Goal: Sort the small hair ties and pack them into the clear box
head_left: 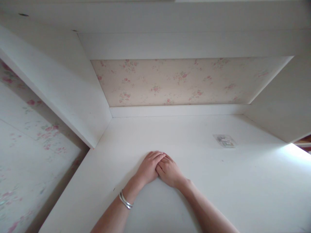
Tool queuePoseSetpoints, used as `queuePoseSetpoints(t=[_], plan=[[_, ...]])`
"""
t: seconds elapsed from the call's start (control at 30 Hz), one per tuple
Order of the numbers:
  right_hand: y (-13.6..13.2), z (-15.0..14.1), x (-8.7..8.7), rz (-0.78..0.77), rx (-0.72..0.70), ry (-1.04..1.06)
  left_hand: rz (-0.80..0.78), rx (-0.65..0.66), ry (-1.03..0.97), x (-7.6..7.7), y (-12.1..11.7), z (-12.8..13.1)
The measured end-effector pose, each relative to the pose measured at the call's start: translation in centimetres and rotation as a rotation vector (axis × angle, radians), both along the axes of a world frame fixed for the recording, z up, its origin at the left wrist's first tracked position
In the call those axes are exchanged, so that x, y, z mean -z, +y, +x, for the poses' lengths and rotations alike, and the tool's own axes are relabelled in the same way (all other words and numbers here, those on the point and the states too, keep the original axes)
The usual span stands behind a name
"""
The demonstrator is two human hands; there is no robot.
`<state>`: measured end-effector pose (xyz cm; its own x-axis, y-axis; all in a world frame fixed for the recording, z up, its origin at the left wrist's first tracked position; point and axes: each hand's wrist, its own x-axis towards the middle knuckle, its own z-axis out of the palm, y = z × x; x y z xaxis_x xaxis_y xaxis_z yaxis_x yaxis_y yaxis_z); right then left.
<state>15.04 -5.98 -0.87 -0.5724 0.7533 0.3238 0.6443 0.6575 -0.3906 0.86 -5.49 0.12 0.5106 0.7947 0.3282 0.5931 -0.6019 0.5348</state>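
Observation:
My left hand [148, 166] and my right hand [168, 169] are clasped together on the white desktop [145, 132]. The fingers of my left hand lie closed over those of my right, which are partly tucked beneath it. No object shows between them, though the space under the palms is hidden. Around my left wrist sits a silver bangle [125, 200]. A small clear plastic packet or case [224, 141] lies on the desktop to the right, apart from both hands; its contents are too small to make out.
White side panels rise at the left [60, 74] and right [279, 97], with a shelf [155, 16] overhead. Floral wallpaper [170, 81] shows behind the desk. Left of the desk is a flower-patterned surface [31, 145]. Bright light falls at the right edge.

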Motion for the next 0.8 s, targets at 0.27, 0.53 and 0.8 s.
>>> queuePoseSetpoints(t=[0.27, 0.53, 0.8], plan=[[0.02, 0.00, -0.08, -0.009, 0.005, -0.013, -0.001, -0.002, 0.010, -0.12, 0.01, 0.04], [-0.07, -0.02, -0.13, -0.019, 0.010, -0.015, 0.000, -0.002, -0.001, -0.04, 0.00, 0.01], [-0.02, -0.05, -0.06, -0.007, 0.002, 0.008, -0.007, 0.000, 0.007, 0.00, -0.01, -0.01]])
